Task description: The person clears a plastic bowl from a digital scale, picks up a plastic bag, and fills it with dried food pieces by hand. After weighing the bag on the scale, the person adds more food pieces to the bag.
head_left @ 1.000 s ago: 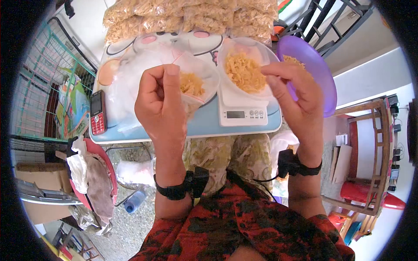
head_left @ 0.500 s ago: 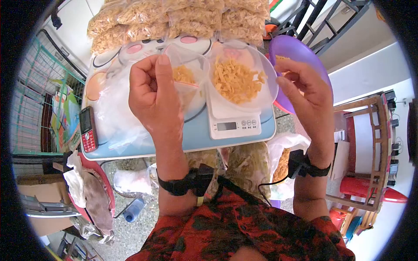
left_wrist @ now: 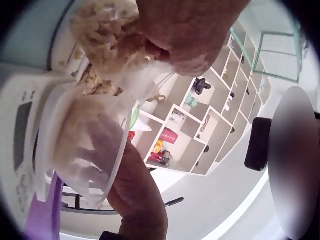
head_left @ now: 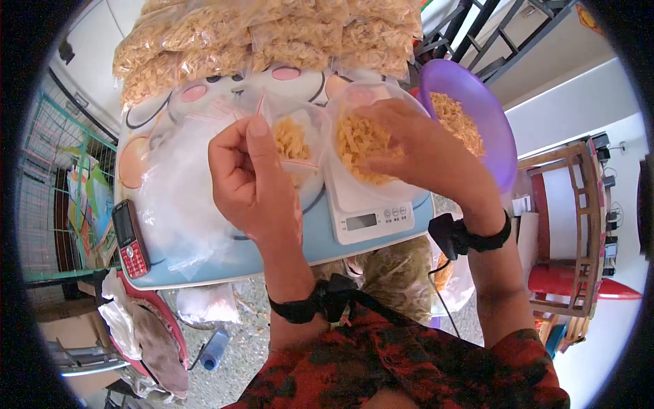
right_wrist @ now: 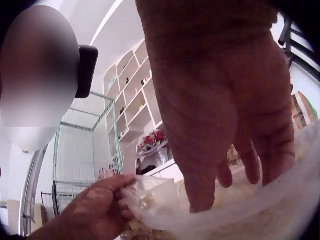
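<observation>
My left hand (head_left: 248,180) pinches the edge of a clear zip bag (head_left: 291,141) between thumb and fingers. Yellow, dried-looking strips lie inside it, seen also in the left wrist view, where the bag (left_wrist: 102,42) hangs below the fingers. To its right, a translucent white bowl (head_left: 351,92) with more yellow strips (head_left: 357,146) stands on a white digital scale (head_left: 346,204). My right hand (head_left: 422,150) reaches down into this bowl, fingers spread among the strips. Through the bowl's wall, the left wrist view shows those fingers (left_wrist: 100,142). In the right wrist view they point downward, tips partly hidden.
Several filled clear bags (head_left: 204,41) are stacked along the table's far side. A purple basin (head_left: 501,129) of strips stands at the right. Empty-looking plastic bags (head_left: 180,204) and a red phone (head_left: 131,238) lie on the left of the table (head_left: 320,249).
My right hand has moved left from the bowl's right rim, by the purple basin, down into the bowl. The left hand keeps its pinch on the bag.
</observation>
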Demonstrator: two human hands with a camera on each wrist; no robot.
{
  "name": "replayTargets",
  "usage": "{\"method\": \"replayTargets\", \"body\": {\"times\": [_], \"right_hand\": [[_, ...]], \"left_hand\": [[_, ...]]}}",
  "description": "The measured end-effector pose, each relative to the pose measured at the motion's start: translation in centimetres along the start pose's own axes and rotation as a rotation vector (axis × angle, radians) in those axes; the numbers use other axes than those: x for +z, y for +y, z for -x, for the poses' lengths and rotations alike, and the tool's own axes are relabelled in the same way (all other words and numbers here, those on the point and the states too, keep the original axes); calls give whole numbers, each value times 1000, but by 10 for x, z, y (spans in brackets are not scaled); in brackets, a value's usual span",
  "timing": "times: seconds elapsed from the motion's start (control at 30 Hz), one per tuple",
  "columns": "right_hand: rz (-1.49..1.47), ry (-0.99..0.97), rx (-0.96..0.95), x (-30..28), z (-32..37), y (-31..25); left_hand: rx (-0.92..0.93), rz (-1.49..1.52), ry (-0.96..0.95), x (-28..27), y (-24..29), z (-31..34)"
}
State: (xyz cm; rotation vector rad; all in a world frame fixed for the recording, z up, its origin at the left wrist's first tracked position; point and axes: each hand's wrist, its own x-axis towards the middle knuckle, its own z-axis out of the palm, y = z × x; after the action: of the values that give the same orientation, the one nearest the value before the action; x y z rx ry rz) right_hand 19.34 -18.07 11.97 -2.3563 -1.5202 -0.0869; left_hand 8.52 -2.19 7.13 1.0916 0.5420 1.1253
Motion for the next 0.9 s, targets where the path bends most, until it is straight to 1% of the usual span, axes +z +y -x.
{"method": "replayTargets", "body": {"times": [0.1,0.2,0.3,0.4,0.5,0.63,0.7,0.83,0.9], "right_hand": [[-46,-138,91,7,-2,-3],[-57,-202,201,10,-8,-2],[4,-216,244,9,-10,1],[26,-136,196,2,-4,7],[-93,-36,292,-11,3,4],[-117,-32,441,-22,6,-3],[-117,-56,495,-23,6,-7],[-231,4,473,-16,13,-3],[-293,67,484,-13,17,-2]], "left_hand": [[-23,19,-9,2,1,0],[-12,48,-19,5,1,1],[-20,41,-22,5,0,2],[-19,40,-14,4,-1,3],[5,59,-6,3,-4,3],[20,44,-1,1,-7,5],[-11,32,0,-3,-4,6],[-36,70,18,-7,-3,5],[6,41,28,-8,-4,5]]}}
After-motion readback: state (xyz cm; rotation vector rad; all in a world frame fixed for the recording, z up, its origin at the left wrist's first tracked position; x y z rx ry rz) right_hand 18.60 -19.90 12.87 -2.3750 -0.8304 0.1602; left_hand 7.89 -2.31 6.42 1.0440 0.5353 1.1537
